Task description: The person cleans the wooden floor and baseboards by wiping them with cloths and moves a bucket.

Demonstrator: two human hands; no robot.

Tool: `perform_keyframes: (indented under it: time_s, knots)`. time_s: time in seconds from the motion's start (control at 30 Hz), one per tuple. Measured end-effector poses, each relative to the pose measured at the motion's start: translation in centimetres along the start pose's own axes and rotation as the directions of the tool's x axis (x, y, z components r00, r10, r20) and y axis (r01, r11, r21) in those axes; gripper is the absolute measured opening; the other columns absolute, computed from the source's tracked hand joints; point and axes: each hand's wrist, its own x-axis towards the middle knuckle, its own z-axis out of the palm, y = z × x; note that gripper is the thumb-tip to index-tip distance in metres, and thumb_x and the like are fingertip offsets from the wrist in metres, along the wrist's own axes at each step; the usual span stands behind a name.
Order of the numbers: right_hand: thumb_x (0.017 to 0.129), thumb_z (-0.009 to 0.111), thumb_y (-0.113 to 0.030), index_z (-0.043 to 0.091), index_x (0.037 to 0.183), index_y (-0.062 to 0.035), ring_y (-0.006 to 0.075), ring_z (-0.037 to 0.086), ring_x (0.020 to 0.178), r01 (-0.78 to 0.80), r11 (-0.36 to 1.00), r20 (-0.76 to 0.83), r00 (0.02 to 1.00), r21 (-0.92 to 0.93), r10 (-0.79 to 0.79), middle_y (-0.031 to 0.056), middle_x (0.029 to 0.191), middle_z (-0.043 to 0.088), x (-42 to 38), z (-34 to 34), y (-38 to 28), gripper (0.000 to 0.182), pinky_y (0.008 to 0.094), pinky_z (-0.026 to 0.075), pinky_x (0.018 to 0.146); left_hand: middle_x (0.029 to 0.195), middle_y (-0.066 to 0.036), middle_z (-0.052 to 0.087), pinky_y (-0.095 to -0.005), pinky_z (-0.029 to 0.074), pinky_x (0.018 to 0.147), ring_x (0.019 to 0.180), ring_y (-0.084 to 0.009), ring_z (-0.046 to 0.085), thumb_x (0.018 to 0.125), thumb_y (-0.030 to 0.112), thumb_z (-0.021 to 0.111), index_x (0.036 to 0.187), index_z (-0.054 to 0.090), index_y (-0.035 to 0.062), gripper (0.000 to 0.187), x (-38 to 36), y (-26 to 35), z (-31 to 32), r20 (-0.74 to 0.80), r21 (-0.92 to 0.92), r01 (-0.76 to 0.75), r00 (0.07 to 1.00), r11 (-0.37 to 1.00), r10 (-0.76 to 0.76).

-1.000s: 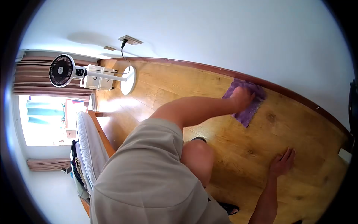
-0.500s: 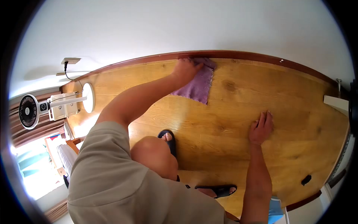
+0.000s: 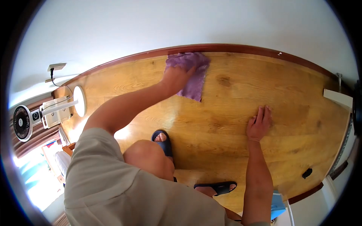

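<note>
A crumpled purple cloth point(image 3: 195, 84) lies on the wooden floor point(image 3: 226, 109), its upper edge against the brown baseboard point(image 3: 226, 48). My left hand point(image 3: 176, 79) presses down on the cloth's left part, with the fingertips partly hidden in its folds and the thumb stretched over it. Farther right, my right hand point(image 3: 259, 124) rests on the bare floor with its fingers apart, holding nothing.
A white fan point(image 3: 80, 101) stands at the left, its cord running to a wall outlet point(image 3: 57, 67). My sandaled feet point(image 3: 164, 141) are below the cloth. A small black object point(image 3: 307, 173) lies at right; a blue item point(image 3: 278, 205) shows at the bottom.
My left hand has moved back from the baseboard, down and slightly left. The cloth's upper part is now spread farther left along the wall. My right hand remains on the floor.
</note>
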Motion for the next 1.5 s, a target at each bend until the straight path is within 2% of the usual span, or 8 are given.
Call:
perform_keyframes:
  time_s: [0.1, 0.3, 0.73, 0.93, 1.03, 1.2, 1.3, 1.5]
  knots:
    - [0.101, 0.041, -0.017, 0.056, 0.139, -0.0064, 0.0424, 0.045, 0.137, -0.031, 0.999, 0.011, 0.999, -0.024, 0.031, 0.0192, 0.148, 0.048, -0.3, -0.1, -0.5, 0.043, 0.0557, 0.038, 0.111, 0.097, -0.016, 0.073, -0.0370, 0.055, 0.058, 0.082, -0.0279, 0.072, 0.094, 0.012, 0.055, 0.154, 0.041, 0.0162, 0.062, -0.3, -0.1, -0.7, 0.201, 0.043, -0.078, 0.977, 0.996, 0.068]
    - [0.100, 0.041, -0.017, 0.055, 0.141, -0.0068, 0.0421, 0.045, 0.137, -0.009, 1.000, 0.002, 1.000, -0.003, 0.009, 0.0184, 0.150, 0.047, 0.1, 0.0, -0.3, 0.044, 0.0554, 0.038, 0.111, 0.090, -0.012, 0.074, -0.0361, 0.054, 0.056, 0.078, -0.0245, 0.073, 0.093, 0.012, 0.056, 0.156, 0.039, 0.0182, 0.065, 1.8, -0.1, -2.4, 0.325, -0.040, 0.145, 0.937, 0.989, -0.125]
    - [0.097, 0.045, -0.016, 0.056, 0.140, -0.0063, 0.0398, 0.045, 0.138, -0.028, 1.000, -0.012, 1.000, 0.004, 0.028, 0.0175, 0.149, 0.047, 0.2, 0.2, -0.3, 0.045, 0.0558, 0.037, 0.113, 0.087, -0.009, 0.074, -0.0367, 0.053, 0.053, 0.072, -0.0242, 0.072, 0.093, 0.011, 0.055, 0.152, 0.046, 0.0195, 0.061, 0.2, 0.2, 0.6, -0.026, 0.043, 0.007, 1.000, 0.999, -0.006]
    - [0.099, 0.043, -0.016, 0.054, 0.141, -0.0062, 0.0399, 0.043, 0.139, -0.038, 0.999, 0.034, 0.999, -0.009, 0.039, 0.0178, 0.150, 0.046, -0.2, 0.0, -0.6, 0.045, 0.0544, 0.037, 0.113, 0.082, -0.010, 0.073, -0.0403, 0.053, 0.051, 0.068, -0.0266, 0.072, 0.092, 0.012, 0.055, 0.151, 0.046, 0.0144, 0.061, 2.8, -2.0, 0.3, -0.016, -0.080, -0.009, 1.000, 0.997, 0.008]
    - [0.100, 0.042, -0.017, 0.055, 0.141, -0.0063, 0.0397, 0.043, 0.139, -0.021, 1.000, 0.018, 1.000, -0.008, 0.021, 0.0174, 0.150, 0.046, 0.0, 0.2, -0.2, 0.044, 0.0541, 0.037, 0.113, 0.081, -0.011, 0.073, -0.0409, 0.053, 0.053, 0.068, -0.0273, 0.072, 0.091, 0.012, 0.055, 0.150, 0.047, 0.0113, 0.059, 1.2, 1.1, -1.2, 0.189, -0.057, 0.081, 0.980, 0.995, -0.069]
    - [0.101, 0.041, -0.017, 0.058, 0.138, -0.0066, 0.0385, 0.045, 0.138, -0.030, 1.000, 0.006, 1.000, 0.004, 0.030, 0.0172, 0.149, 0.047, -0.2, 0.3, -0.4, 0.042, 0.0550, 0.037, 0.114, 0.074, -0.010, 0.070, -0.0399, 0.052, 0.055, 0.063, -0.0267, 0.068, 0.087, 0.012, 0.057, 0.144, 0.050, 0.0009, 0.059, -6.2, 6.4, 0.9, 0.060, -0.246, -0.072, 0.994, 0.967, 0.089]
    - [0.102, 0.040, -0.017, 0.059, 0.137, -0.0063, 0.0383, 0.045, 0.138, -0.016, 1.000, -0.016, 1.000, 0.014, 0.016, 0.0171, 0.150, 0.046, -0.1, 0.4, -0.3, 0.041, 0.0548, 0.038, 0.113, 0.089, -0.011, 0.070, -0.0383, 0.052, 0.068, 0.080, -0.0252, 0.066, 0.085, 0.014, 0.059, 0.137, 0.056, -0.0015, 0.054, -10.3, 9.8, -0.2, 0.181, -0.252, -0.152, 0.963, 0.956, 0.201]
    - [0.100, 0.042, -0.017, 0.059, 0.136, -0.0052, 0.0390, 0.045, 0.138, -0.032, 0.999, 0.004, 0.999, 0.030, 0.031, 0.0184, 0.148, 0.049, -0.2, 0.8, -0.1, 0.042, 0.0551, 0.039, 0.111, 0.139, -0.016, 0.052, -0.0483, 0.043, 0.103, 0.124, -0.0291, 0.050, 0.089, 0.037, 0.063, 0.132, 0.062, 0.0023, 0.055, -8.6, 9.8, -0.6, -0.054, -0.183, -0.027, 0.998, 0.983, 0.018]
